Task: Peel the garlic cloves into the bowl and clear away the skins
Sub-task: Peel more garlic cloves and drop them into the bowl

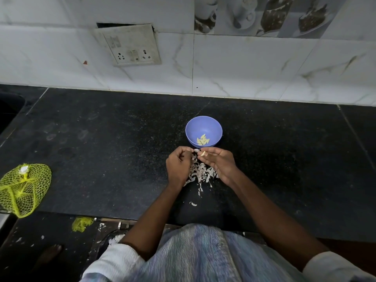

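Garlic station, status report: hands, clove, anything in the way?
Both hands pinching: right hand holds clove, left hand pulls skin. Peeled cloves in bowl. Skins pile uncleared beneath the hands.

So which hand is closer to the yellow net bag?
The left hand. The net bag lies far off to its left, at the counter's edge. The right hand sits on the other side of the skins, farther from the bag.

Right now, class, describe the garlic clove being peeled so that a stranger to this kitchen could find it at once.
Start at the black counter and find the blue bowl. Just in front of it, the right hand pinches a pale clove above the pile of skins. Unlike the cloves in the bowl, it is held at the fingertips.
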